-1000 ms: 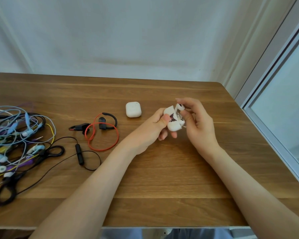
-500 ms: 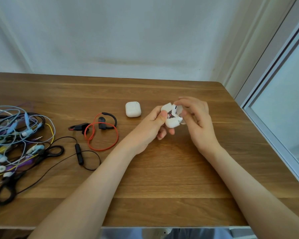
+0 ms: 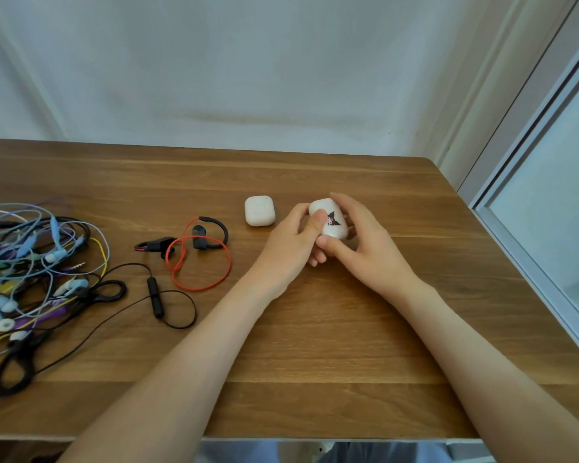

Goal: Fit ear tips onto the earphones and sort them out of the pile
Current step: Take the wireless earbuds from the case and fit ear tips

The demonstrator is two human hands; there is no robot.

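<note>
Presently held: a white earbud case [image 3: 332, 225] printed with a small black cartoon figure is gripped between both hands, right of the bench's middle; its lid appears closed.
Left hand: the left hand [image 3: 293, 240] is wrapped round the case from the left, with the thumb pressed on the printed front near the top and the other fingers curled beneath.
Right hand: the right hand [image 3: 368, 248] is closed round the case from the right, with the fingers laid over its far side and the thumb set against its lower edge, just beside the left fingertips.
Contact: whether the case rests on the wooden bench [image 3: 315, 355] or is held just above it cannot be told.
Plain case: an unmarked earbud case [image 3: 259, 210], also white, is laid flat just left of the held one, apart from both hands, lid closed.
Ear-hook earphones: black ear-hook earphones [image 3: 199, 243] joined by a red cord are laid left of the plain case, the cord looped in a ring.
Neckband set: black neckband earphones [image 3: 155, 295] with a thin cord and an inline remote are spread nearer the front edge, between the red-corded pair and the pile.
Pile: a tangle of wired earphones [image 3: 30, 262] in blue, white, purple, yellow and black is heaped at the bench's left edge, partly cut off by the view.
Surroundings: a pale wall [image 3: 248, 78] is seen behind the bench and a window frame [image 3: 518, 195] to the right.
</note>
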